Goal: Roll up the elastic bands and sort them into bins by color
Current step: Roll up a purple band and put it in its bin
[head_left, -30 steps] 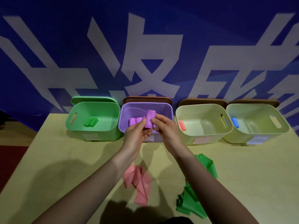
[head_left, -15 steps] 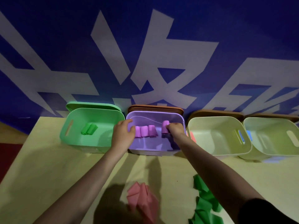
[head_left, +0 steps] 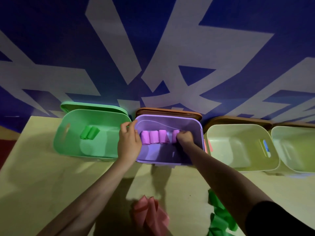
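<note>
The purple bin (head_left: 192,160) stands in the middle of the row. Three rolled purple bands (head_left: 154,137) lie side by side inside it. My right hand (head_left: 185,138) reaches into the bin and its curled fingers hold a fourth purple roll (head_left: 175,136) down beside the others. My left hand (head_left: 128,142) grips the bin's left rim, fingers curled over the edge. Loose on the table near me lie a pink band (head_left: 150,215) and a green band (head_left: 219,217), both unrolled.
A green bin (head_left: 71,150) with rolled green bands (head_left: 89,132) stands to the left. Two pale bins (head_left: 242,166) (head_left: 293,164) stand to the right; something blue (head_left: 265,147) shows through the slot between them. Lids lean behind against a blue-and-white banner wall.
Both hands carried the purple roll from above the bin's front edge into the bin. The right hand set it down beside the other rolls; the left hand moved onto the rim.
</note>
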Demonstrator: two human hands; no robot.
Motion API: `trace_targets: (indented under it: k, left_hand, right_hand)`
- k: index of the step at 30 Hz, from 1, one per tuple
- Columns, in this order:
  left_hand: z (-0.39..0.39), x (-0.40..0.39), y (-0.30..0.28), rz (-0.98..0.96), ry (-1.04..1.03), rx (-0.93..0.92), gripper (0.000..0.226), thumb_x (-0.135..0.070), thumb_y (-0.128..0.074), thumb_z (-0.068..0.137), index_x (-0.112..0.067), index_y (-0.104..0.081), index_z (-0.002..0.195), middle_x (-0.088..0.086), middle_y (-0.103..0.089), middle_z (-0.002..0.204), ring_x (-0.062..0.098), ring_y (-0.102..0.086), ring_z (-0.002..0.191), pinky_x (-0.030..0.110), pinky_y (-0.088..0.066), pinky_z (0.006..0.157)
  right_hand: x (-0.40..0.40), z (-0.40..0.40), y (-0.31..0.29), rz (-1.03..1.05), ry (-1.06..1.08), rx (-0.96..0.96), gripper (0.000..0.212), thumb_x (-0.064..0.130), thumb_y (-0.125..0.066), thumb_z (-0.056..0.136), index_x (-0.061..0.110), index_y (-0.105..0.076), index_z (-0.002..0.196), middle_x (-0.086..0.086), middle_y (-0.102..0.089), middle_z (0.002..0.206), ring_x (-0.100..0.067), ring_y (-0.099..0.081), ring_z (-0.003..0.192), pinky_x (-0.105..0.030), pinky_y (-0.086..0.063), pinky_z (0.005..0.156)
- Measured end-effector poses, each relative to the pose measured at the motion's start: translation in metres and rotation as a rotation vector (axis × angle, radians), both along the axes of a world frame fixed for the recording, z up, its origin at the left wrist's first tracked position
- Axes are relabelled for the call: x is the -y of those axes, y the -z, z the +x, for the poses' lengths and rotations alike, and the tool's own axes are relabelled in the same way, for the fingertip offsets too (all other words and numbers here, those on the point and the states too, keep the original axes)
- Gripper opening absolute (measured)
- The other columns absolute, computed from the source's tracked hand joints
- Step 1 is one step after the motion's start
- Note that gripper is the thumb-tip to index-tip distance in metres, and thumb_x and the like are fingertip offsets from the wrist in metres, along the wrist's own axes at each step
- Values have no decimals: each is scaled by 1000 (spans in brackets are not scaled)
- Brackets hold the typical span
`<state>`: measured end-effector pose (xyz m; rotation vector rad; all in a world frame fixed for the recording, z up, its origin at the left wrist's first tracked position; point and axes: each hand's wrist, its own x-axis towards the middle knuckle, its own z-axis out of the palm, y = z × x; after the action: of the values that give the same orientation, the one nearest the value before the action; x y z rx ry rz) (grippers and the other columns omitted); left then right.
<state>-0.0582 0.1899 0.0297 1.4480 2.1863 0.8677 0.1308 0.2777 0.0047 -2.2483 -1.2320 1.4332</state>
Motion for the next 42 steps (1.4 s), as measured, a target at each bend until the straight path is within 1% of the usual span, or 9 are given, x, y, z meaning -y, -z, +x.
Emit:
trace_targets:
  k: [11,15,23,31,35,37,38,40,42]
  left_hand:
    - [-3,-3,3,52,-23,97,38,-4,-43,95,-13,-54,130,12,-41,124,29,-54,90,37,-46,70]
    - [-3,-4,5,56,-24,85,36,-6,-44,95,-13,-55,129,13,-42,123,31,-54,89,40,-47,69]
    - [-4,-3,7,50,-25,81,36,-8,-45,95,-15,-54,129,11,-41,124,31,-54,90,41,-48,71]
    - [-4,-2,5,54,-17,129,38,-7,-45,95,-14,-53,131,11,-40,123,27,-54,89,39,-47,74]
    - [-5,-1,3,49,-1,136,38,-6,-45,94,-12,-53,131,12,-40,124,26,-53,90,35,-44,77]
    - [-6,-2,2,42,7,141,38,-5,-46,94,-11,-53,130,12,-40,124,27,-54,88,36,-45,78]
    - [-6,-2,1,35,11,141,38,-5,-46,94,-10,-53,130,13,-39,125,28,-54,88,35,-44,78]
    - [-6,-2,-1,12,22,133,37,-5,-47,93,-8,-53,129,13,-40,125,28,-54,91,34,-43,80]
    - [-7,-3,-3,-3,50,81,34,-7,-50,92,-6,-58,125,14,-44,125,31,-52,102,36,-43,87]
  right_hand:
    - [-1,-10,11,-31,-7,-80,29,5,-51,93,-6,-59,119,-23,-62,121,-33,-59,114,-8,-36,36]
    - [-2,-7,18,12,3,-83,23,7,-58,90,-1,-63,112,-21,-65,116,-31,-63,108,-12,-42,47]
    - [-4,-3,22,5,-83,-24,27,11,-56,91,-2,-64,114,-20,-65,117,-32,-61,110,-15,-38,56]
    - [0,-2,11,60,-144,49,29,14,-52,94,-1,-64,114,-19,-65,116,-32,-60,110,-17,-37,55]
    - [-4,2,0,11,-177,90,30,16,-45,99,1,-61,119,-16,-63,122,-31,-57,116,-25,-46,75]
    - [-5,4,-6,35,-317,165,30,15,-36,103,4,-57,121,-13,-60,127,-27,-55,120,-28,-43,95]
    - [-2,5,-9,51,-372,196,30,16,-35,104,4,-57,121,-13,-59,128,-26,-55,120,-29,-41,100]
    - [-2,7,-13,67,-436,202,28,16,-37,103,4,-57,119,-13,-60,125,-26,-57,116,-30,-42,99]
    - [1,11,-20,106,-347,67,27,15,-38,103,2,-60,112,-14,-63,115,-27,-59,111,-30,-43,96]
